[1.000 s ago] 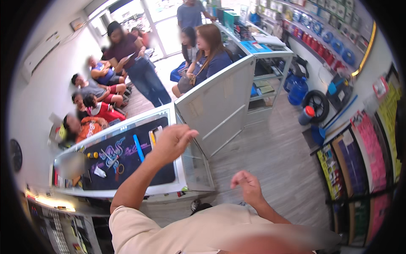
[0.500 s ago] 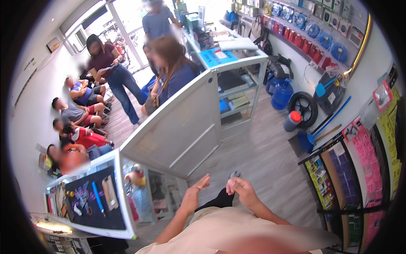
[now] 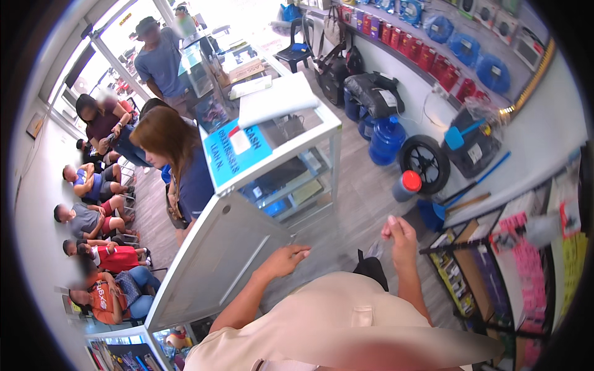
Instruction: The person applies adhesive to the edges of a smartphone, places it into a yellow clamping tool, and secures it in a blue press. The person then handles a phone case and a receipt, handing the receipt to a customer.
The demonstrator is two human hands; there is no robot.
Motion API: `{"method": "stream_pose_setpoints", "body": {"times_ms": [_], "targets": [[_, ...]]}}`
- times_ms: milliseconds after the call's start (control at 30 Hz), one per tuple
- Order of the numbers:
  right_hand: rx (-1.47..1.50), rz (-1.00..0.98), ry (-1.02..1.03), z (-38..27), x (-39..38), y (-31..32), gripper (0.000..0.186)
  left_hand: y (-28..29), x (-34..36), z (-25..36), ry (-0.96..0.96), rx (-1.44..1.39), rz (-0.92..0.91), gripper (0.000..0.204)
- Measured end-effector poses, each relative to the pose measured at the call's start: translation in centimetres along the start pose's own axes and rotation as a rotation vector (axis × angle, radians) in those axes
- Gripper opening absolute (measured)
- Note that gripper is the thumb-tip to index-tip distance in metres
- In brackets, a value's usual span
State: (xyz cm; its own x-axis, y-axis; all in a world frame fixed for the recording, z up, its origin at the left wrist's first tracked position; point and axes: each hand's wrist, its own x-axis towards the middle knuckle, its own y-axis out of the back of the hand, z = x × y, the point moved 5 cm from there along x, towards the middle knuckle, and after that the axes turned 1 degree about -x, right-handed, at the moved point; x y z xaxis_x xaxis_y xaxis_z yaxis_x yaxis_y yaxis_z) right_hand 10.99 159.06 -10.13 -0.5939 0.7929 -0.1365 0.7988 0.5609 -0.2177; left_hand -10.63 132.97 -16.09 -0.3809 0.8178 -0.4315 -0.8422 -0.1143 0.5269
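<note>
My left hand (image 3: pixel 284 260) is held out in front of my body, palm down with its fingers stretched, over the lower end of the white swing panel (image 3: pixel 232 247). Nothing shows in it. Off to the right, my right hand (image 3: pixel 401 238) is raised above the floor with its fingers curled in and the thumb against them. Whatever it may hold is hidden. Between the hands, one dark trouser leg (image 3: pixel 371 270) shows below my beige shirt (image 3: pixel 309 306).
Ahead stands a glass display counter (image 3: pixel 334 139) with papers on top. A person in blue (image 3: pixel 198 161) stands beyond the panel; several people sit along the left wall. At right are a blue water jug (image 3: pixel 387 141), a wheel (image 3: pixel 424 164), a red-lidded container (image 3: pixel 407 184), a blue dustpan (image 3: pixel 431 213) and a rack (image 3: pixel 455 281).
The counter is closer and the view has shifted forward and turned right. My hands have moved apart, the right one farther to the right. The left display case has slid toward the lower edge.
</note>
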Motion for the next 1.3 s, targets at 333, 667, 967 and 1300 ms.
{"method": "stream_pose_setpoints", "body": {"times_ms": [333,667,967,1300], "targets": [[-0.091,-0.248,-0.026,-5.5,40.8,5.7,0.039,-13.8,20.4,-13.0,0.825,-0.157,0.263,0.039],[-0.046,-0.750,0.153,-12.3,73.0,-18.5,0.032,-25.7,33.7,1.9,1.348,-0.722,0.372,0.034],[-0.333,-0.918,-0.188,-4.0,87.5,-26.9,0.039,2.6,52.1,-5.0,1.135,-0.669,0.512,0.032],[-0.431,-0.861,-0.181,-0.6,119.1,-43.9,0.042,28.7,76.5,-11.5,1.027,-0.710,0.752,0.031]]}}
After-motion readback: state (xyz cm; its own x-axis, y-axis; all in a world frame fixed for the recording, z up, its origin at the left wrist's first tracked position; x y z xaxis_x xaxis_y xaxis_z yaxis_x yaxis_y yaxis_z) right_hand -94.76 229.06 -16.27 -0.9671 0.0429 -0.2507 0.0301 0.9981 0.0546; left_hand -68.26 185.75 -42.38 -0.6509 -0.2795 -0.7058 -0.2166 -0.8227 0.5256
